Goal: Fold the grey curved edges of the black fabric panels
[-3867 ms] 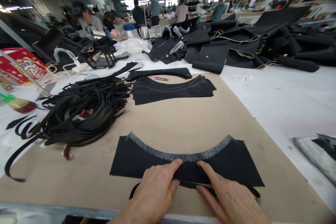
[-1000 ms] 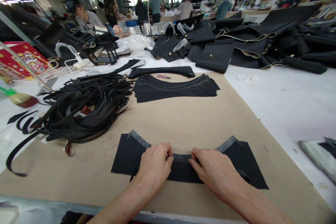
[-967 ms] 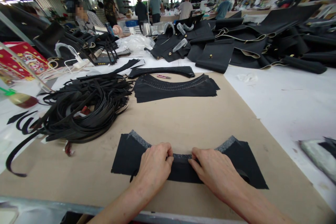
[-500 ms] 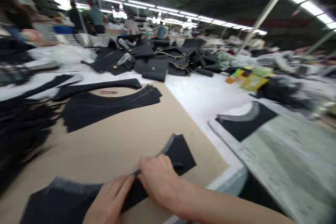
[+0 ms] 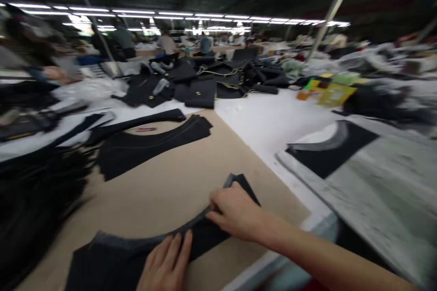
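A curved black fabric piece (image 5: 112, 263) with a grey strip along its concave edge lies on the tan board (image 5: 136, 209) in front of me. Flat on its middle rests my left hand (image 5: 167, 261), fingers stretched out. Farther right, my right hand (image 5: 235, 209) has its fingers curled and pinched at the curved edge, near the piece's narrow right end. The fingertips of that hand partly hide the edge they grip.
Stacked black cut pieces (image 5: 153, 148) lie at the board's far side, beside small red snips (image 5: 146, 129). Dark strips (image 5: 37, 200) heap at left. Another curved piece (image 5: 327, 154) sits on the grey-green table (image 5: 385, 200) at right. Black bags (image 5: 201, 93) pile behind; people stand farther back.
My right hand has slid along the curved edge toward the piece's right end. The left hand has moved right, its fingers now spread flat. The camera view has shifted too.
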Demonstrator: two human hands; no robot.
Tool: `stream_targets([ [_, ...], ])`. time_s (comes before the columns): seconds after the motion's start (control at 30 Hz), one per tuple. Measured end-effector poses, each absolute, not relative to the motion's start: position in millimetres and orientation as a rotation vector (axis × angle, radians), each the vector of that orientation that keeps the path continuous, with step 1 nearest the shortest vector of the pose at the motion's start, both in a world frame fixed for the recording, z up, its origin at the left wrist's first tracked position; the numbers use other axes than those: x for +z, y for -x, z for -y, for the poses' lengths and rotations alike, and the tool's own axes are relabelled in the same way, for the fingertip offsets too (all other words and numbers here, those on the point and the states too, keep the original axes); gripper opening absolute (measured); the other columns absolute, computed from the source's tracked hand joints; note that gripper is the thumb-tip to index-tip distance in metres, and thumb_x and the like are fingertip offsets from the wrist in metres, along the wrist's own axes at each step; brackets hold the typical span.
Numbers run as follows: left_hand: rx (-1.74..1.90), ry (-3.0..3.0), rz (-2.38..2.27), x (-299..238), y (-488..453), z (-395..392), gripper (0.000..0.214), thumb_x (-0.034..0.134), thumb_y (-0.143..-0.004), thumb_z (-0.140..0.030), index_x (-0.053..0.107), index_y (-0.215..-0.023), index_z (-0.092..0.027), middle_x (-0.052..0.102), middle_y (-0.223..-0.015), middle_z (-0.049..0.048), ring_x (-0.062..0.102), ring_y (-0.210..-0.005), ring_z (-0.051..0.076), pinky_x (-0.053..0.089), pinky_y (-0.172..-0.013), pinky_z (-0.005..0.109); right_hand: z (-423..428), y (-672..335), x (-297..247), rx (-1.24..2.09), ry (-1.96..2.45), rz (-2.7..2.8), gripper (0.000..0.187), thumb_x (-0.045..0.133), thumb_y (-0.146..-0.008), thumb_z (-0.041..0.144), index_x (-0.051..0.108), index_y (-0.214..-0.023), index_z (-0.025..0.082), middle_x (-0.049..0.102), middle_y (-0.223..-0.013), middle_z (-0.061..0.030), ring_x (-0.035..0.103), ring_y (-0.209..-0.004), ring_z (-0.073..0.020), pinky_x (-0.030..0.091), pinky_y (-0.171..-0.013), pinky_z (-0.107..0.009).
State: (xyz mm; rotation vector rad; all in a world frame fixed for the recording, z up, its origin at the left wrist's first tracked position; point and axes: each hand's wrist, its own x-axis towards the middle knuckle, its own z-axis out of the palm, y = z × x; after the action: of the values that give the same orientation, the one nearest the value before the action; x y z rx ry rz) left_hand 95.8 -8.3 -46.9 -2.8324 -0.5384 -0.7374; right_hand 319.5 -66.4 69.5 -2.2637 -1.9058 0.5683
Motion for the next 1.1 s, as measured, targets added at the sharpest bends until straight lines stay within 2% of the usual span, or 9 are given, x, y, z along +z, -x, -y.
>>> stream_targets([
  [0.1, -0.649, 2.761, 0.668, -36, -87, 17, 0.059, 0.044, -0.071, -0.002, 0.055, -0.126, -0.021, 0.067, -0.11, 0.003, 0.056, -0.102, 0.019, 0.044, -0.09, 0.03, 61, -337, 62, 0.593, 2.259, 1.9, 0.015, 0.053, -0.083, 0.028, 0.061, -0.073, 0.02, 0.071, -0.079, -0.0038, 0.065, -0.08, -0.021, 0.035, -0.075, -0.034],
  [0.27, -0.688, 2.745, 0.661, -26, -100, 19, 0.057, 0.042, -0.068, -0.001, 0.058, -0.12, -0.017, 0.066, -0.113, 0.0047, 0.055, -0.104, 0.02, 0.043, -0.088, 0.03, 49, -333, 55, 0.589, 2.272, 1.987, 0.015, 0.05, -0.082, 0.022, 0.058, -0.071, 0.019, 0.07, -0.079, -0.0042, 0.064, -0.078, -0.0202, 0.031, -0.073, -0.033],
  [0.43, -0.732, 2.789, 0.601, -19, -104, 18, 0.055, 0.039, -0.065, 0.002, 0.059, -0.115, -0.012, 0.069, -0.101, 0.0045, 0.057, -0.094, 0.018, 0.045, -0.085, 0.028, 47, -333, 54, 0.571, 2.295, 1.99, 0.015, 0.049, -0.082, 0.021, 0.057, -0.068, 0.019, 0.07, -0.076, -0.0033, 0.062, -0.073, -0.0188, 0.029, -0.072, -0.033],
  [0.7, -0.63, 2.819, 0.647, -12, -112, 18, 0.062, 0.04, -0.068, 0.003, 0.054, -0.125, -0.017, 0.067, -0.099, 0.0035, 0.058, -0.089, 0.018, 0.047, -0.082, 0.029, 48, -336, 40, 0.518, 2.249, 2.013, 0.016, 0.05, -0.082, 0.021, 0.055, -0.066, 0.019, 0.068, -0.072, -0.0014, 0.06, -0.069, -0.0175, 0.027, -0.071, -0.034],
  [0.9, -0.552, 2.844, 0.655, -16, -112, 18, 0.06, 0.044, -0.069, -0.001, 0.055, -0.125, -0.019, 0.067, -0.097, 0.0039, 0.058, -0.088, 0.02, 0.049, -0.08, 0.031, 50, -337, 33, 0.458, 2.246, 2.051, 0.015, 0.052, -0.084, 0.022, 0.055, -0.07, 0.019, 0.067, -0.076, -0.0015, 0.061, -0.072, -0.0182, 0.026, -0.072, -0.034],
  [1.1, -0.69, 2.877, 0.649, -16, -130, 22, 0.057, 0.041, -0.064, -0.001, 0.06, -0.116, -0.015, 0.066, -0.114, 0.0059, 0.057, -0.103, 0.02, 0.047, -0.087, 0.03, 59, -336, 21, 0.279, 2.243, 2.062, 0.01, 0.06, -0.085, 0.028, 0.056, -0.081, 0.021, 0.066, -0.083, -0.0025, 0.061, -0.082, -0.0218, 0.027, -0.078, -0.037],
])
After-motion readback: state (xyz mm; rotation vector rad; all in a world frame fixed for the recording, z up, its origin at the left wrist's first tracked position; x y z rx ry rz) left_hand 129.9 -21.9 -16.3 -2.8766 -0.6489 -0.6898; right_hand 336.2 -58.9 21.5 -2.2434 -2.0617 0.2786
